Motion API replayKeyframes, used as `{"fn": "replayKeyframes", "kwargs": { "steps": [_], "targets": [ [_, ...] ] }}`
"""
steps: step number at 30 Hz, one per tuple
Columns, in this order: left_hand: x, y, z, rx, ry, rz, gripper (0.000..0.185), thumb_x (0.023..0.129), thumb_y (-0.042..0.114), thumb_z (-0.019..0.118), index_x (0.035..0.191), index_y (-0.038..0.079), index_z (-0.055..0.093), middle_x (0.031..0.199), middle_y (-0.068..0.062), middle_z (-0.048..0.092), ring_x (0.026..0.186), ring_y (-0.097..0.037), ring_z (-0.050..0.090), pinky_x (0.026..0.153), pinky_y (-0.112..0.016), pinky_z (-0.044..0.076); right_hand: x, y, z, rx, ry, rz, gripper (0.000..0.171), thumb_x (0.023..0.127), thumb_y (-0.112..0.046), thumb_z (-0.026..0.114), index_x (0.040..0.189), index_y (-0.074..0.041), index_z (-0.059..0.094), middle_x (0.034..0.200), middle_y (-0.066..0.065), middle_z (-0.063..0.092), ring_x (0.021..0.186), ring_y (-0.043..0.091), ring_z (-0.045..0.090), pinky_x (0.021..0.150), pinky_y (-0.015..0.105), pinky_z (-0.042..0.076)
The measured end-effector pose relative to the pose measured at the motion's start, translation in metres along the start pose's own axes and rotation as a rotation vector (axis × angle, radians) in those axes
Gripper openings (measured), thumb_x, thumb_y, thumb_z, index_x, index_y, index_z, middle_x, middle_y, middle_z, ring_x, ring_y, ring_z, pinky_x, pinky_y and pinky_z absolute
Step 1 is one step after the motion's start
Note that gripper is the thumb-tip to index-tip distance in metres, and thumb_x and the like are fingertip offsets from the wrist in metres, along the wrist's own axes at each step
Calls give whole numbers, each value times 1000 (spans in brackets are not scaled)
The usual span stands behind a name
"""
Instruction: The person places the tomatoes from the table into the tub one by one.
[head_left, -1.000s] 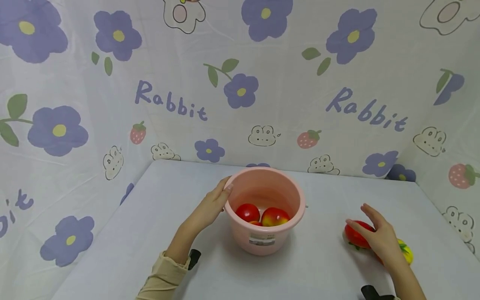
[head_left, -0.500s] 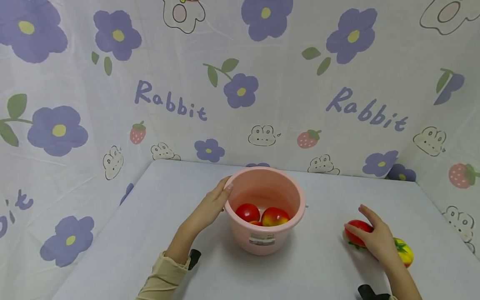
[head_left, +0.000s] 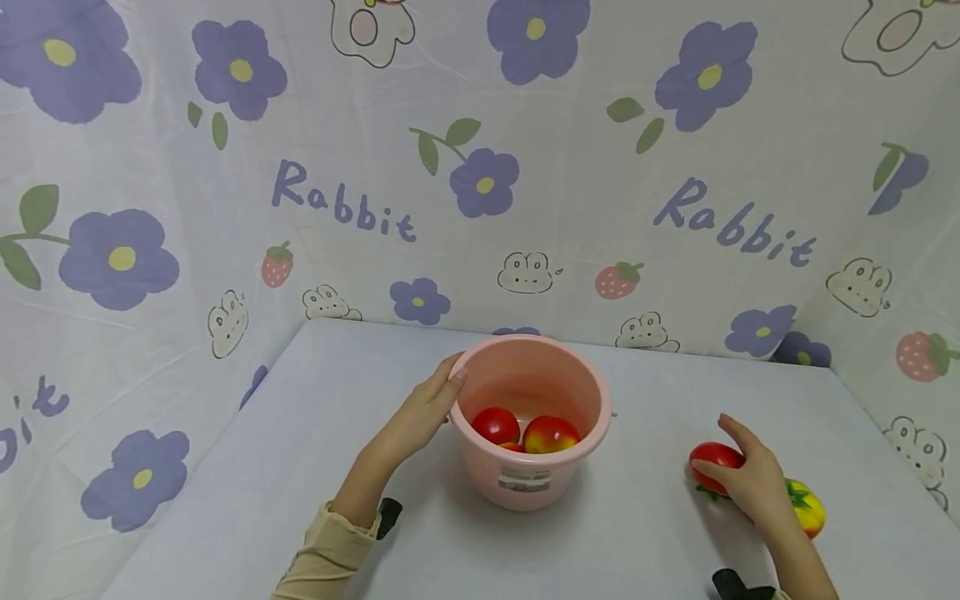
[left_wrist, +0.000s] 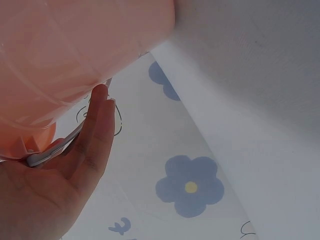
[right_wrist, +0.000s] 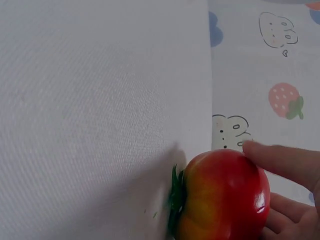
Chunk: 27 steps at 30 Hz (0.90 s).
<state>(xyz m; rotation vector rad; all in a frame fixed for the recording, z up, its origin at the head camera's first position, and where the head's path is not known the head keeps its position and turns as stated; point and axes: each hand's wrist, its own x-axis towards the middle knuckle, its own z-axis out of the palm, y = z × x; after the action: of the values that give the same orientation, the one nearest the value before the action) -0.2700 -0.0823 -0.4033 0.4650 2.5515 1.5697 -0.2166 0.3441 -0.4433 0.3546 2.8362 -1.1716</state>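
Note:
My left hand (head_left: 416,421) holds a pink plastic bucket (head_left: 521,487) at its left rim. The thumb lies over the rim, and in the left wrist view the fingers (left_wrist: 95,135) run along the outer wall beside the grey handle (left_wrist: 55,150). Inside the bucket lie a shiny red fruit (head_left: 495,425), a red-and-yellow one (head_left: 551,434) and part of another. On the right, my right hand (head_left: 761,483) grips a red tomato (right_wrist: 225,195) with a green calyx, thumb on one side and fingers on the other. The tomato is close to the table.
A yellow-and-red fruit with green leaves (head_left: 808,510) sits behind the right wrist, partly hidden by it. A white cloth (head_left: 300,467) covers the table. Patterned curtains (head_left: 570,217) rise along its back and sides. Black straps (head_left: 388,518) show at both wrists.
My right hand has shifted slightly left and closed in on the tomato, its thumb now lying across it. More of the yellow-and-red fruit shows. The left hand and bucket stay put.

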Motion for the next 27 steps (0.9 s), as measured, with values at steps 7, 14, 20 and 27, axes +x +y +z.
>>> {"fn": "replayKeyframes", "kwargs": {
  "steps": [7,14,20,27],
  "targets": [
    [0,0,0,-3,-2,2,50,103,50,32,150,33,32,150,3,47,131,-27,53,97,-52,52,-1,1,0,-15,12,-14,87,91,-25,68,155,-4,13,156,30,20,140,54,18,108,69,28],
    [-1,1,-1,-8,-10,5,51,103,51,32,151,32,32,150,3,46,133,-27,51,99,-53,50,-2,4,1,18,27,-28,86,92,-27,67,155,-2,14,156,30,22,142,52,20,109,67,29],
    [-1,2,-1,-2,-12,6,53,102,54,32,151,32,32,150,2,47,132,-28,52,98,-54,51,-3,3,1,91,31,-15,86,93,-28,66,156,-5,12,158,28,21,144,50,19,110,64,30],
    [0,0,-1,-4,-13,7,52,103,52,32,151,32,32,151,1,46,133,-29,51,98,-54,51,-6,-5,-1,170,33,0,86,94,-32,64,158,-12,9,161,21,19,148,43,15,112,58,30]
  ]
}}
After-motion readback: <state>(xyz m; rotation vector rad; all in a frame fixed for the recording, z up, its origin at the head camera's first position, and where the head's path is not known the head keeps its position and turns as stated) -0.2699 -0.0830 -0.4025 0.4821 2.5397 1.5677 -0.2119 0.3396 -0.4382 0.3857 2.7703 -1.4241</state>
